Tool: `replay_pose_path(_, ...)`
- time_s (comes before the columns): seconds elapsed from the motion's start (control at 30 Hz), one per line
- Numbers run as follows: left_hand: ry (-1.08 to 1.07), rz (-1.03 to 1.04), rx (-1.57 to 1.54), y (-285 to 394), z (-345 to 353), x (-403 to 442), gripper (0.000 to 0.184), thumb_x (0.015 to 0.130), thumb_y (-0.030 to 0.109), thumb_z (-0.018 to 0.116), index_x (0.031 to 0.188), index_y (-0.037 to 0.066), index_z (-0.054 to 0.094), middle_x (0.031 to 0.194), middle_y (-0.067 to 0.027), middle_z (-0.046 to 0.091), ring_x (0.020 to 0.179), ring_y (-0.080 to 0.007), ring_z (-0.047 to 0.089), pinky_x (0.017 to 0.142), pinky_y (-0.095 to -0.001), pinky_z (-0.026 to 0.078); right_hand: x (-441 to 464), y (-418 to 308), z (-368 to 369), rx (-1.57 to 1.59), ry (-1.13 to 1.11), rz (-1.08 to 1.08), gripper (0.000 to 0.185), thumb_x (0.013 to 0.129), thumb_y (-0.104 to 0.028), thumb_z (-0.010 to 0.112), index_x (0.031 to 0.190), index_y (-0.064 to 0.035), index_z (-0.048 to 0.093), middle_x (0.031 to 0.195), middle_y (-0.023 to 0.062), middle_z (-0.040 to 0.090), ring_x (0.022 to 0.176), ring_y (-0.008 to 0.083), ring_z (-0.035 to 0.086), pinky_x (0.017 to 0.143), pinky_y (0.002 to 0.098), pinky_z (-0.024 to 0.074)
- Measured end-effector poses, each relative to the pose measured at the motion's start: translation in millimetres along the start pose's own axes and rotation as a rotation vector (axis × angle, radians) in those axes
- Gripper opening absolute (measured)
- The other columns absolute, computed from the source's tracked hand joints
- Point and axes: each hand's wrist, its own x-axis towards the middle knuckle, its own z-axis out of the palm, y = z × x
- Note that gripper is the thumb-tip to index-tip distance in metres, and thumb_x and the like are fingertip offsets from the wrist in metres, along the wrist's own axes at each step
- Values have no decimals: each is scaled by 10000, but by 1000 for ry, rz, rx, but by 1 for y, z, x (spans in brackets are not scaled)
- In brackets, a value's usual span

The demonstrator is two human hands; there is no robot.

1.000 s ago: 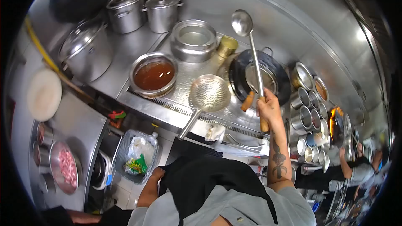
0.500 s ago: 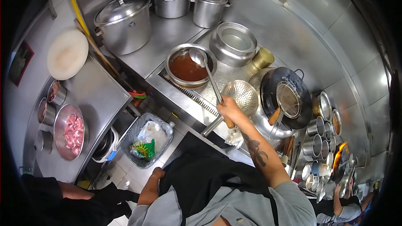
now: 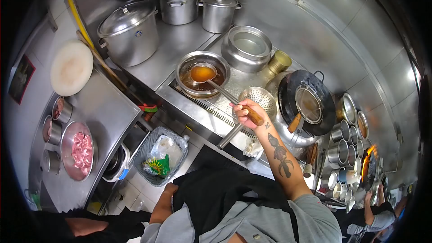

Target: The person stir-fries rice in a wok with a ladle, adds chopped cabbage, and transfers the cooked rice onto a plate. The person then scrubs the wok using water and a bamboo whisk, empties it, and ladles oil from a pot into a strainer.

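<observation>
In my right hand (image 3: 248,113) is a ladle (image 3: 231,97), its wooden handle wrapped by my fingers. The ladle's round cup holds orange-brown liquid and sits level over a steel bowl (image 3: 182,77) of darker brown liquid. Just behind my right hand lies a perforated strainer (image 3: 266,102) on the steel stove top. My left hand (image 3: 170,189) is low beside my black apron; its fingers are mostly hidden. To the right, a wire-mesh skimmer (image 3: 309,103) with a wooden handle rests in a black wok (image 3: 328,121).
Lidded steel pots (image 3: 135,42) stand at the back left; a wide water pot (image 3: 229,56) and a brass-coloured can (image 3: 280,62) sit behind the bowl. A bin (image 3: 180,146) is on the floor. Raw meat fills a bowl (image 3: 92,153) at left. Flames (image 3: 368,157) rise far right, near another person.
My right hand has turned palm up, and the ladle's cup, tipped with its underside showing before, is now upright and full of liquid. The camera view has shifted slightly.
</observation>
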Motion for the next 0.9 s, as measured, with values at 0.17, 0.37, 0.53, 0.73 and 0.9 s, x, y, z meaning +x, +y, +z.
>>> replay_pose_path(0.17,-3,107,90,13,-16,4,454,744,360,478,845,-26,696,992,-242,650,986,-359,621,905,-403,467,-49,1,15,132,-164,-88,363,867,-125,456,1171,69,423,799,37,537,544,114,517,477,268,399)
replay_pose_path(0.37,50,13,26,55,-42,-14,433,738,346,497,831,-29,693,980,-259,644,976,-376,622,891,-417,471,-137,-3,22,149,-201,-311,414,885,-135,417,1230,93,414,799,9,482,539,88,484,492,264,390)
replay_pose_path(0.53,11,-31,84,47,-20,40,408,727,341,530,775,-34,686,872,-259,654,884,-401,641,823,-435,492,-227,-1,7,109,-145,-533,430,892,-133,403,1256,94,396,792,19,467,544,101,487,487,278,394)
replay_pose_path(0.73,-24,227,242,84,-51,20,341,782,271,511,755,-18,691,857,-241,662,872,-383,649,806,-453,502,-303,-2,-34,-198,523,-789,309,858,-116,460,1125,33,509,699,22,507,467,104,474,405,246,377)
replay_pose_path(0.9,-90,645,729,68,-45,49,315,829,214,475,787,1,701,899,-225,670,887,-358,652,798,-438,510,-312,-4,-81,-1144,1425,-839,119,786,-76,526,872,4,545,621,105,561,455,202,526,431,321,418)
